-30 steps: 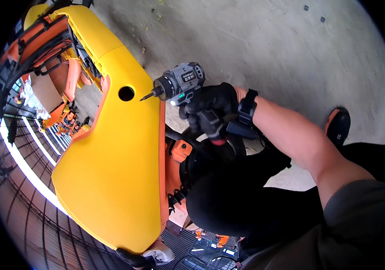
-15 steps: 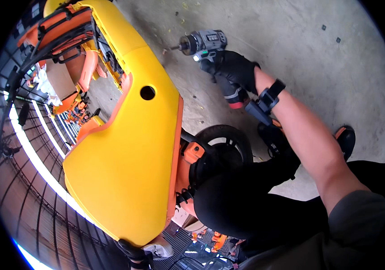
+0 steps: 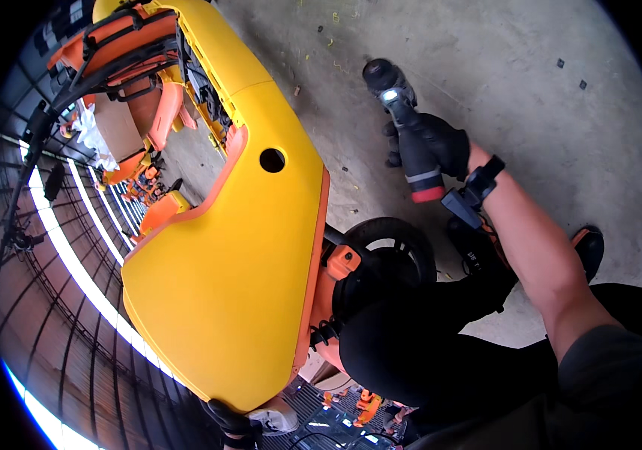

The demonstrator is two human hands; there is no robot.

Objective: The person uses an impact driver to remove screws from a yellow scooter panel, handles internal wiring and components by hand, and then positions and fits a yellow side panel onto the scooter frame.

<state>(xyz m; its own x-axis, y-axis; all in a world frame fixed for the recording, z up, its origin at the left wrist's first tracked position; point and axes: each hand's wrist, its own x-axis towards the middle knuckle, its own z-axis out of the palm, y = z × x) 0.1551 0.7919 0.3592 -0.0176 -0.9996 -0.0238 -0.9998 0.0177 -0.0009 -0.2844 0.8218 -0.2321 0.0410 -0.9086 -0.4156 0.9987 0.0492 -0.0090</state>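
Observation:
A cordless drill with its work light lit is in my right hand, black-gloved and closed round the grip. Its dark chuck faces toward me, so any bit is hard to make out. The drill is held above the concrete floor, right of a large yellow scooter body panel. This panel has orange edging and a round hole near its upper right. My left hand, also in a black glove, grips the panel's bottom edge; its fingers are partly hidden there.
A black wheel and an orange block are right of the panel. Behind it stand a black metal frame, a cardboard box and orange parts. A white shoe shows beside my left hand.
My right hand has turned the drill from pointing left to chuck toward me, moving slightly right. The whole view has shifted a little; my left hand stays at the panel's bottom edge.

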